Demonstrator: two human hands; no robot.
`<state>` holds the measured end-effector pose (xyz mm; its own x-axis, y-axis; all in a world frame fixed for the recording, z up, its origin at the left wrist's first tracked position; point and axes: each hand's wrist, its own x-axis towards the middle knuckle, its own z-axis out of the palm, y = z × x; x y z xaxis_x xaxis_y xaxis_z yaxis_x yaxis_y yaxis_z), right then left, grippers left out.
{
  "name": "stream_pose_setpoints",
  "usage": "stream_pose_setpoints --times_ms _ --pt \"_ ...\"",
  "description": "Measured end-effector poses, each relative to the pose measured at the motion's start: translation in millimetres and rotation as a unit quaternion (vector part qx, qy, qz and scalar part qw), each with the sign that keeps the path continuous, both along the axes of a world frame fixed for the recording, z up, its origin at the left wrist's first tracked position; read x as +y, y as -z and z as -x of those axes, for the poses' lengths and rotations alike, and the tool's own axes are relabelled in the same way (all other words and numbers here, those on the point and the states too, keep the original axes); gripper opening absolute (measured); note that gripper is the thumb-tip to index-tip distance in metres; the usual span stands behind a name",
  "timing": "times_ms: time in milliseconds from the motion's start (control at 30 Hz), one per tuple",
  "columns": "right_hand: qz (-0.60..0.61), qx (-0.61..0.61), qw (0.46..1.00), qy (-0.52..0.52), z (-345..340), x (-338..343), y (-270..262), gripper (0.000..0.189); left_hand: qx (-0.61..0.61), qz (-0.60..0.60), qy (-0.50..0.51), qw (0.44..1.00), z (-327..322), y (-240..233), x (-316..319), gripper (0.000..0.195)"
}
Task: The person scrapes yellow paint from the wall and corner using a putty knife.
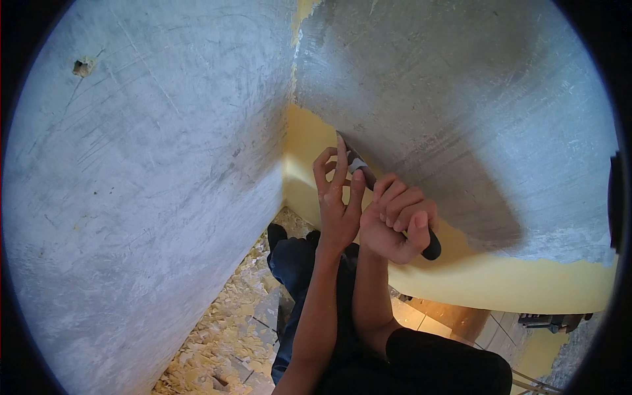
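Note:
My right hand is closed around the black handle of a scraper. Its metal blade points up and left, with the tip by the ragged edge of a yellow paint layer on the right-hand wall. My left hand has its fingers spread beside the blade. The index fingertip appears to rest on the blade near its tip, and the thumb is close to its lower part. Above that edge the wall is bare grey plaster; below it, yellow paint continues in a band.
The left-hand wall is grey, with a small hole. Both walls meet in a corner with yellow remnants. Yellow flakes cover the tiled floor around my legs. A dark object sits at lower right.

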<state>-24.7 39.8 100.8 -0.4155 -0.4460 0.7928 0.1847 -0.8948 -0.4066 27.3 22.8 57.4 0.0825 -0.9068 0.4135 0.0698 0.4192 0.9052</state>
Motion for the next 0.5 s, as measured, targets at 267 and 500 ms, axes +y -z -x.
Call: stream_pose_setpoints --times_ms 267,500 --pt "0.016 -0.009 1.000 0.005 0.6 -2.0 4.8 0.026 -0.002 0.001 0.010 1.000 2.4 6.8 -2.5 0.050" --pt "0.024 0.005 0.999 0.021 -4.0 -6.0 4.2 0.025 -0.005 -0.014 0.024 1.000 -3.2 3.1 -7.8 0.052"
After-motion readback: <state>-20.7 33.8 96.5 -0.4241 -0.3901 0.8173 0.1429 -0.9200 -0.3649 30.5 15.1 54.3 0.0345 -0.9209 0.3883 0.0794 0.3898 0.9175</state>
